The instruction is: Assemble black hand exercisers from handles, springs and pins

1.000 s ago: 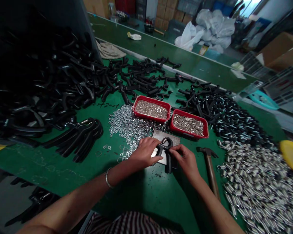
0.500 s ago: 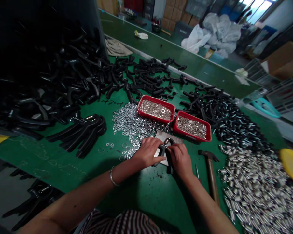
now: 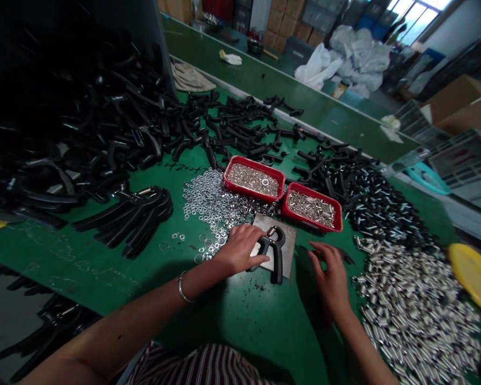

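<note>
My left hand [image 3: 244, 248] is closed on a black spring clamp [image 3: 278, 259], its fingers and thumb around the near handle. The clamp lies on a flat metal plate [image 3: 289, 243], its coiled spring and curved jaw showing near the top. To the right, my right hand [image 3: 331, 272] is over the hammer, with thumb and forefinger apart. Of the hammer [image 3: 348, 257] only the claw shows; the hand and forearm hide its handle. Loose metal rings [image 3: 212, 206] lie spread left of the plate.
Two red trays [image 3: 284, 187] of small metal parts stand behind the plate. Finished-looking black clamps [image 3: 132, 219] lie stacked at left. Black handles [image 3: 240, 125] heap at the back. Metal springs [image 3: 412, 305] pile at right beside a yellow dish [image 3: 475, 278].
My right hand has let go of the clamp and moved right, over the hammer. My left hand stays on the clamp, which still lies on the plate.
</note>
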Available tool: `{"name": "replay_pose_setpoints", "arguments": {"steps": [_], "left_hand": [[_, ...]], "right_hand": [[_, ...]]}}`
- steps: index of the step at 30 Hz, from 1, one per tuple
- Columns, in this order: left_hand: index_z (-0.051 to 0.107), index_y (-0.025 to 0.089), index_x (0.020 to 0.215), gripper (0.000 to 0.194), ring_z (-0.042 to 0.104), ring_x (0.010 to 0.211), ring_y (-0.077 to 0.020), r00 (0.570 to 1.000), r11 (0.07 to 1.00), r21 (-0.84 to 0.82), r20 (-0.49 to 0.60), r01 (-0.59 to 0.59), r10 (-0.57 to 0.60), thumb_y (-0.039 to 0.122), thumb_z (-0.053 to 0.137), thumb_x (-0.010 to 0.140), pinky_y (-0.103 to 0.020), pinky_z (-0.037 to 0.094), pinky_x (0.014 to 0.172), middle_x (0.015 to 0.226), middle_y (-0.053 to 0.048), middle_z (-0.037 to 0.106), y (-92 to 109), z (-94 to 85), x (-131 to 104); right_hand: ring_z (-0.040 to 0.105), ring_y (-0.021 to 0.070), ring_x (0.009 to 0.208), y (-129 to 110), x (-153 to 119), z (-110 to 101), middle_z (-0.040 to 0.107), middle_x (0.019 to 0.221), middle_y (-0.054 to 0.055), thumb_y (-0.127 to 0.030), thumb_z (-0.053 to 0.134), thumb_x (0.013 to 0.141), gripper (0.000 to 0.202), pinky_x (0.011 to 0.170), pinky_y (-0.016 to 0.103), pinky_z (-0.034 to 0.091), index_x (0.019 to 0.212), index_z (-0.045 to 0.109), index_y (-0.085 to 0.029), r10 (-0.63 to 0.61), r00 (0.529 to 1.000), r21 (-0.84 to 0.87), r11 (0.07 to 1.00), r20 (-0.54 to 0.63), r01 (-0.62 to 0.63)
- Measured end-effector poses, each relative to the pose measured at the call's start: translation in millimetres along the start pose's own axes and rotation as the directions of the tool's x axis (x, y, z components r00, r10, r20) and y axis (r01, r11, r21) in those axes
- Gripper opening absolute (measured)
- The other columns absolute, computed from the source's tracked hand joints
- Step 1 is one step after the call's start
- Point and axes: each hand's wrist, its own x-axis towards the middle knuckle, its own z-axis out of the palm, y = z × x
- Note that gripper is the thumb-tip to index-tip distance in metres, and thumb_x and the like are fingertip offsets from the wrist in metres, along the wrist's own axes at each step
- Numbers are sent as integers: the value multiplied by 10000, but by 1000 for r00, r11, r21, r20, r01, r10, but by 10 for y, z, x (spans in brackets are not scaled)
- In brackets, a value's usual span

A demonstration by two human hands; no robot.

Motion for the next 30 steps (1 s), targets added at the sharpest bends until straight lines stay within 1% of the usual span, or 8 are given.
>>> {"name": "replay_pose_setpoints", "arguments": {"steps": [2,5,11,16,20,24,28,30], "left_hand": [[530,234,1206,487,475,1201,-281,1000,1000,4,10,3,-3,459,724,820,-438,318,1026,1247,-71,588,11,-16,2],[527,231,1212,476,471,1206,-285,1000,1000,21,28,9,-10,464,704,837,-437,319,1026,1245,-74,585,38,-45,6],[520,218,1231,467,472,1202,-292,999,998,69,37,-13,11,444,684,857,-435,321,1032,1258,-80,577,106,-88,-7],[506,202,1251,490,467,1216,-302,999,997,81,35,10,-13,441,675,858,-446,319,1038,1283,-96,567,121,-75,-23],[487,193,1269,538,457,1230,-307,998,996,87,47,24,-28,463,681,847,-453,313,1052,1309,-110,548,115,-76,-8],[494,182,1242,521,448,1229,-313,995,994,97,81,50,-58,453,684,839,-456,327,1045,1299,-116,542,137,-117,40],[509,185,1215,518,456,1215,-310,994,994,98,93,49,-58,452,702,816,-455,333,1039,1271,-107,547,151,-136,79],[513,187,1210,517,453,1218,-312,994,994,102,97,46,-56,459,703,814,-453,334,1038,1265,-108,550,150,-136,89]], "right_hand": [[566,347,1062,338,-257,-241,609,1092,196,-500,430,948,435,906,514,475,1125,604,-142,86,994,-294,950,-74,-104],[610,355,881,737,-592,-486,640,931,208,-553,389,923,480,778,496,490,971,620,-134,320,944,-488,838,78,-244],[644,261,708,756,-533,-637,679,792,88,-614,579,770,420,628,367,503,867,606,-206,571,798,-47,818,193,-574],[490,128,458,297,-415,-751,604,709,-15,-615,630,800,455,398,252,367,1009,556,-218,577,679,353,584,453,-731],[539,145,475,-146,-375,-760,572,655,-40,-611,493,913,403,438,262,424,1051,520,-233,462,770,320,720,440,-616],[550,167,494,-460,-278,-679,530,546,-41,-591,450,942,371,506,276,432,826,498,-242,253,815,183,900,521,-396],[575,183,532,-559,-210,-572,568,582,-17,-542,373,979,348,535,277,417,884,520,-241,188,930,95,969,315,-228],[582,195,529,-534,-179,-507,580,597,-3,-539,364,976,345,526,283,407,891,515,-240,163,942,33,983,295,-181]]}}
